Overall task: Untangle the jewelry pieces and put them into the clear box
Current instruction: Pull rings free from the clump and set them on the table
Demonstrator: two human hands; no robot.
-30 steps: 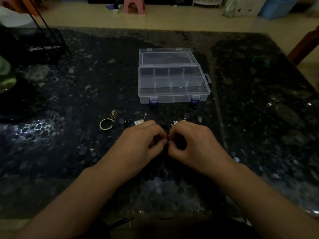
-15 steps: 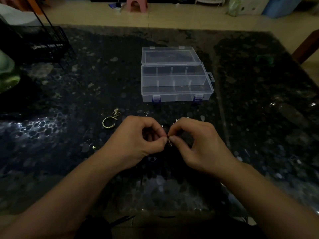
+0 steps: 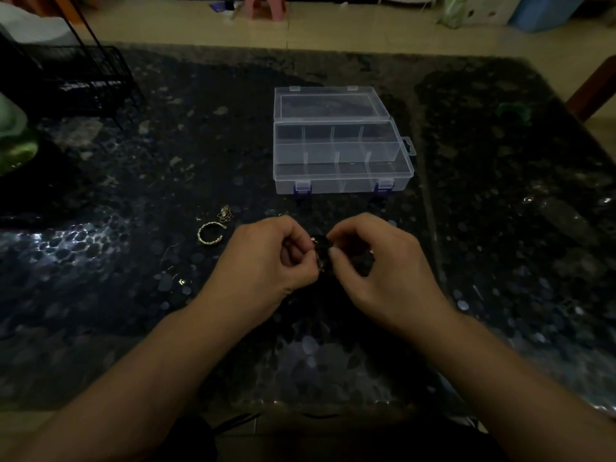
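I saw the left hand point(image 3: 266, 258) and right hand point(image 3: 373, 261) each pinching a small tangled metal jewelry piece point(image 3: 320, 261) near the open clear plastic compartment box point(image 3: 340, 155).

Dim home interior: my dark pebble-patterned counter point(image 3: 500, 228), tiled floor point(image 3: 366, 31) beyond, pink plastic stool point(image 3: 265, 5) and blue storage bin point(image 3: 546, 11) far side.

Single head-worn view, forward and down, close above the dark table point(image 3: 500, 261).
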